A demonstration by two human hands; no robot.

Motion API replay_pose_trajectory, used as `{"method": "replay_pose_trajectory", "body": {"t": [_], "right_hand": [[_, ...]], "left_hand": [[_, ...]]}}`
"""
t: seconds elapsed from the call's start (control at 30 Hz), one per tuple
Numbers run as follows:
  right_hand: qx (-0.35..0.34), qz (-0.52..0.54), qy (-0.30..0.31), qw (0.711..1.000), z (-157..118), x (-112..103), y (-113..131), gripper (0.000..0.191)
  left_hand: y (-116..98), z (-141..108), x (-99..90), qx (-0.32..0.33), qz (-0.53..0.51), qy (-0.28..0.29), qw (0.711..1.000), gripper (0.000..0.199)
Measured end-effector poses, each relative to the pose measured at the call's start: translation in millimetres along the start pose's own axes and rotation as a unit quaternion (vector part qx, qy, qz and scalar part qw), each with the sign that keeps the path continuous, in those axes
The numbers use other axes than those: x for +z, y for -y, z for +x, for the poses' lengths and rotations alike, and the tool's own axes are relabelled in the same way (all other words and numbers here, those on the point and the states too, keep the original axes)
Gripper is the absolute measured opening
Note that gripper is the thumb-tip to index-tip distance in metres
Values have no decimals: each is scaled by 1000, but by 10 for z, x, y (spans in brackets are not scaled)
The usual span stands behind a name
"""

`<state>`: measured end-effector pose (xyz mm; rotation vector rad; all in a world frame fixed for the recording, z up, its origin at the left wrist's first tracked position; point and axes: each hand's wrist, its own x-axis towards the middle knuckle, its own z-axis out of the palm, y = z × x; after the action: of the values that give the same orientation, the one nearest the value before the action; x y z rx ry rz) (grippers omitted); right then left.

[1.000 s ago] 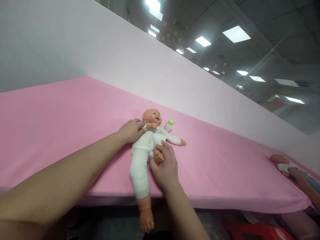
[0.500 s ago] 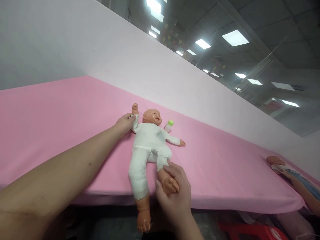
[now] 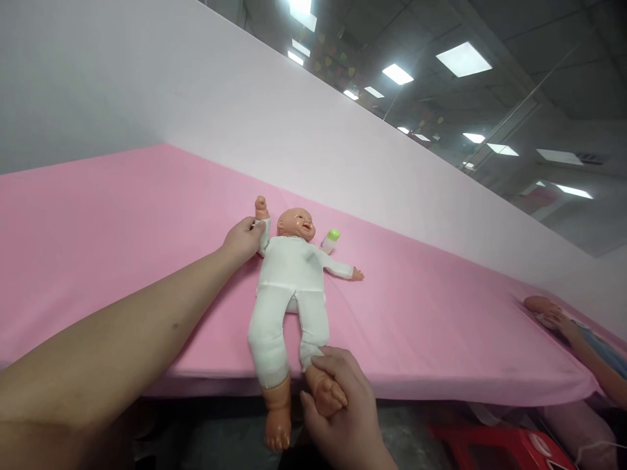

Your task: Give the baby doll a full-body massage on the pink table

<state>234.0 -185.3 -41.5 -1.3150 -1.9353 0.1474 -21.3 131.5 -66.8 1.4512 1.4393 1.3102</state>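
A baby doll [image 3: 292,264] in white clothes lies face up on the pink cloth [image 3: 421,313], its feet over the front edge. My left hand [image 3: 243,239] is closed round the sleeve of its raised arm, just below the doll's fist. Lower down, my right hand [image 3: 345,398] wraps the bare foot and ankle of the leg on the right. The other leg [image 3: 269,339] hangs free beside it. Next to the doll's head lies a small bottle [image 3: 330,240] with a green cap.
A pale wall [image 3: 313,143] runs behind the pink surface. At the far right another person's hand [image 3: 563,324] touches a second doll's head [image 3: 539,305]. A red plastic object [image 3: 470,440] stands below the front edge.
My right hand has moved down with the doll's foot, and that leg is now straighter. My left hand keeps its hold on the arm. The other person's hand has moved to the second doll's face.
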Motion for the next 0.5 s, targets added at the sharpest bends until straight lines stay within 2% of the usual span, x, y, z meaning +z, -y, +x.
{"method": "replay_pose_trajectory", "body": {"t": [0.1, 0.17, 0.23, 0.33, 0.5], "right_hand": [[-2, -11, -20, 1000, 107, -36, 1, 43], [-11, -20, -36, 999, 217, -58, -5, 42], [-22, -23, -58, 998, 358, -60, -18, 39], [-28, -28, -96, 995, 597, 2, -65, 36], [-21, -17, -98, 995, 925, 252, -261, 37]], "left_hand": [[-191, -141, -22, 90, 107, 33, 990, 44], [-309, -225, -8, 178, 190, 58, 964, 45], [-393, -289, 37, 238, 260, 77, 933, 47], [-440, -347, 117, 270, 320, 100, 902, 50], [-416, -369, 157, 273, 356, 102, 888, 52]]}}
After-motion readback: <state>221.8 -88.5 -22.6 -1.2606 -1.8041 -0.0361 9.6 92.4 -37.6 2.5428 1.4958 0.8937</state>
